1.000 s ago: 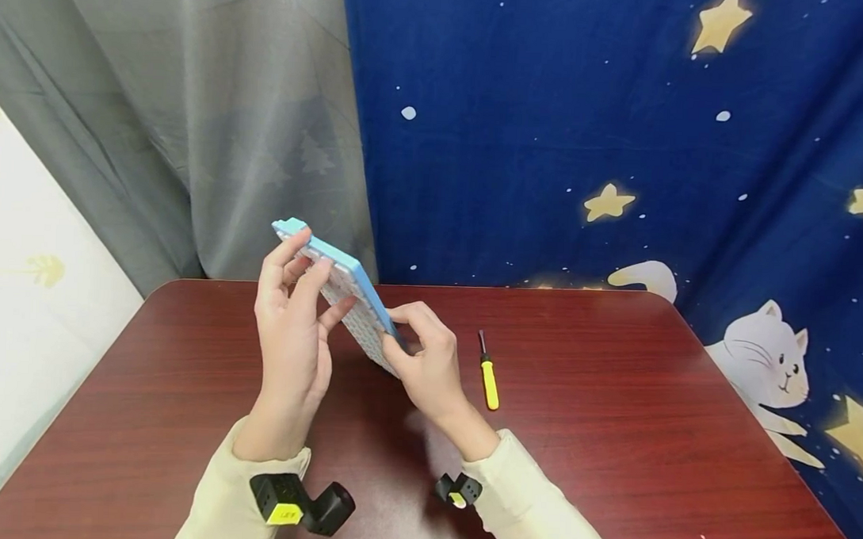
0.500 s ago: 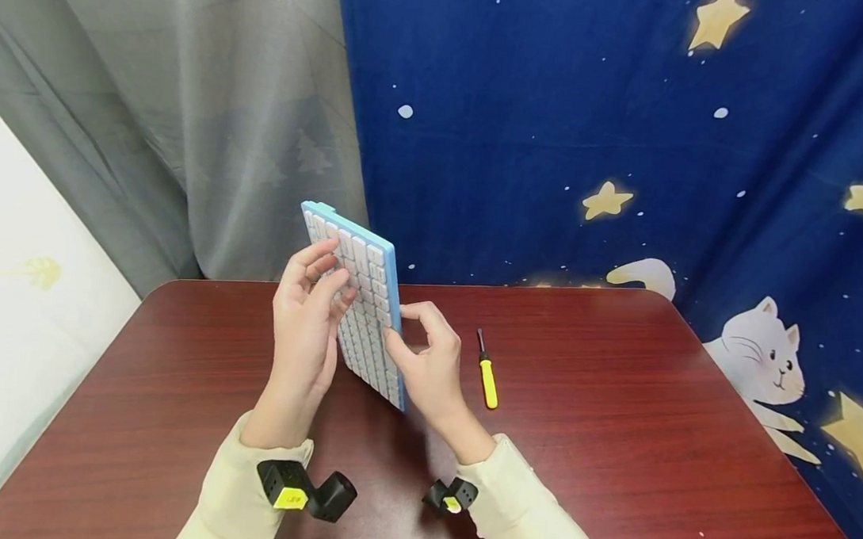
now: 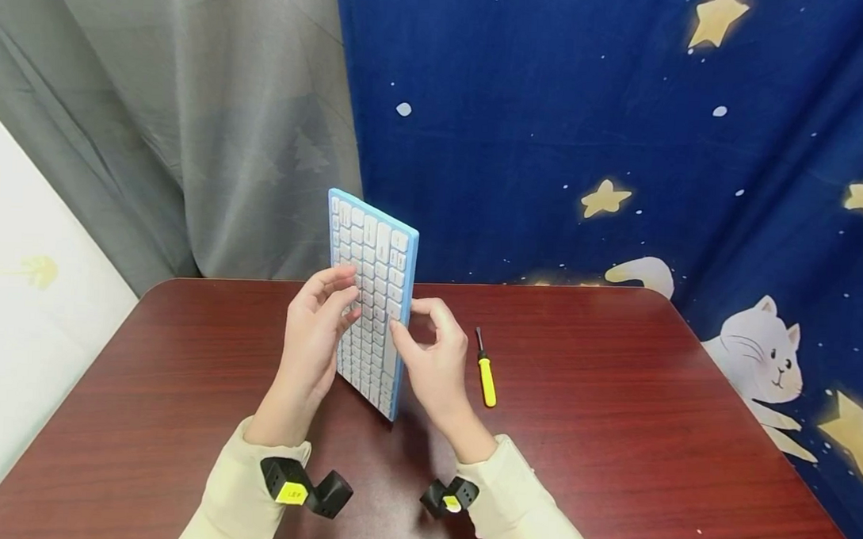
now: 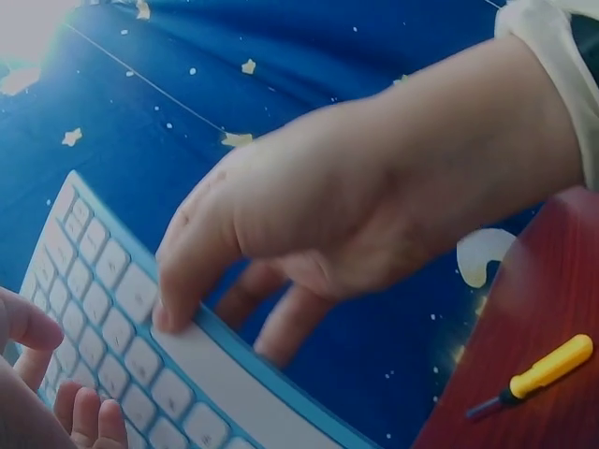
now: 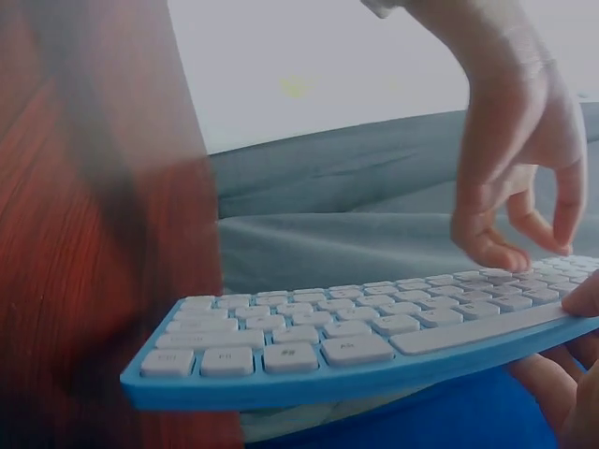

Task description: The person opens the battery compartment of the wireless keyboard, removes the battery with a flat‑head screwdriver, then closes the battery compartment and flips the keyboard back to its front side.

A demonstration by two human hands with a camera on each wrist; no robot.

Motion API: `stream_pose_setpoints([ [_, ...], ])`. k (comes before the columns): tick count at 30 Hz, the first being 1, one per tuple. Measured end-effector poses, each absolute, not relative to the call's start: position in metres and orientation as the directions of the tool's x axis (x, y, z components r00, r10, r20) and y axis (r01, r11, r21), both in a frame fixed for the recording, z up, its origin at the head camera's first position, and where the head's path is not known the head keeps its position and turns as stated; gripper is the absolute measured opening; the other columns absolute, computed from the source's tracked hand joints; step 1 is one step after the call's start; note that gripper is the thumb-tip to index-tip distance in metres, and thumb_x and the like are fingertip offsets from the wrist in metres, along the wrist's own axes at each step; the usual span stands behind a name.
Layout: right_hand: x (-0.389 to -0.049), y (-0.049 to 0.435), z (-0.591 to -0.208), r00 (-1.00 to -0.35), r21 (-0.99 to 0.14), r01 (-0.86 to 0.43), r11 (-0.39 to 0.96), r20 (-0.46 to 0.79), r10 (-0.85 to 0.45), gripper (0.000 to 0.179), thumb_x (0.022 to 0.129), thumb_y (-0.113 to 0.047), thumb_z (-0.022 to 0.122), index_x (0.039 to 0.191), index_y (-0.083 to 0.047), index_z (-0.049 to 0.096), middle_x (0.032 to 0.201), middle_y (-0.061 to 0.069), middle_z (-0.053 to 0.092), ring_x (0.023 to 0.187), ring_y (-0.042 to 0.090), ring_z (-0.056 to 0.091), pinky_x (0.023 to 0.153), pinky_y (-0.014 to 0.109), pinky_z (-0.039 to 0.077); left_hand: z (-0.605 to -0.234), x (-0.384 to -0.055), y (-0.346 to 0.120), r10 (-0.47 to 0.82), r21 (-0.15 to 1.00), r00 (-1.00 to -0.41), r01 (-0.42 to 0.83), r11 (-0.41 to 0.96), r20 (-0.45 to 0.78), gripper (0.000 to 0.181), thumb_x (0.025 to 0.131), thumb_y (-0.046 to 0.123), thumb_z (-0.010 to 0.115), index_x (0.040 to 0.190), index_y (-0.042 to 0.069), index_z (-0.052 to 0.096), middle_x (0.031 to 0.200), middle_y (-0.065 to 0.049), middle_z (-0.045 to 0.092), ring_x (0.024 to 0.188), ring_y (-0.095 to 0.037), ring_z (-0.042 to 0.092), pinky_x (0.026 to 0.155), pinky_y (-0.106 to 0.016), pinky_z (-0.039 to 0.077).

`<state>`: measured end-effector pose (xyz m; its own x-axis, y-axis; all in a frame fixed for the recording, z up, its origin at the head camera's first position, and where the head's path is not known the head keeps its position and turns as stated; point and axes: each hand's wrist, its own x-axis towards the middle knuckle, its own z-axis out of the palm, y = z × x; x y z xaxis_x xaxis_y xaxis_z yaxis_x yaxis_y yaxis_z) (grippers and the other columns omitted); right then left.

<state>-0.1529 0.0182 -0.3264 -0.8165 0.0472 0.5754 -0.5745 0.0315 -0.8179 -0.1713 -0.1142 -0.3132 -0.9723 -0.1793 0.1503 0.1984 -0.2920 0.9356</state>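
A light blue keyboard [image 3: 381, 280] with white keys is held upright on its short side, its keys turned toward my left hand. At the long edge by the space bar [image 4: 220, 379], my right hand [image 3: 438, 369] pinches it, thumb on the key side and fingers behind. My left hand [image 3: 311, 329] is in front of the keys with relaxed, bent fingers; in the right wrist view its fingertips are at the keys, and whether they press is unclear. The keyboard's back is hidden. Right of the right hand, a yellow-handled screwdriver [image 3: 487, 378] lies on the table.
The dark red wooden table [image 3: 611, 434] ends at a far edge just before a grey curtain [image 3: 265, 137] and a blue star-patterned curtain [image 3: 514, 145]. Black wrist cameras [image 3: 331, 494] sit on both cream sleeves.
The keyboard has swung from a tilt to nearly upright and moved right, showing more of its key face. My left fingers have come away from its upper edge to in front of the keys.
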Motion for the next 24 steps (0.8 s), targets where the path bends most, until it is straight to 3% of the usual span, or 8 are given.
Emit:
stream_pose_setpoints([
  [12, -0.156, 0.022, -0.326, -0.828, -0.835, -0.549, 0.032, 0.549, 0.117, 0.020, 0.081, 0.005, 0.064, 0.099, 0.007, 0.057, 0.095, 0.017, 0.063, 0.082, 0.028, 0.062, 0.063, 0.032, 0.053, -0.337, -0.170, -0.119, -0.191, 0.957, -0.981, 0.097, -0.274, 0.044, 0.025, 0.091, 0.002, 0.050, 0.116, -0.001, 0.052, 0.106, -0.003, 0.051, 0.092, -0.014, 0.048, 0.077, -0.027, 0.044],
  [24, -0.161, 0.023, -0.326, -0.849, -0.852, -0.518, -0.082, 0.499, 0.176, 0.020, 0.081, 0.007, 0.062, 0.100, 0.010, 0.055, 0.094, 0.021, 0.062, 0.083, 0.031, 0.060, 0.064, 0.028, 0.052, -0.356, -0.166, -0.130, -0.222, 0.974, -0.973, -0.006, -0.227, -0.058, 0.028, 0.092, 0.005, 0.048, 0.119, -0.001, 0.050, 0.107, -0.005, 0.048, 0.093, -0.014, 0.046, 0.080, -0.027, 0.043],
])
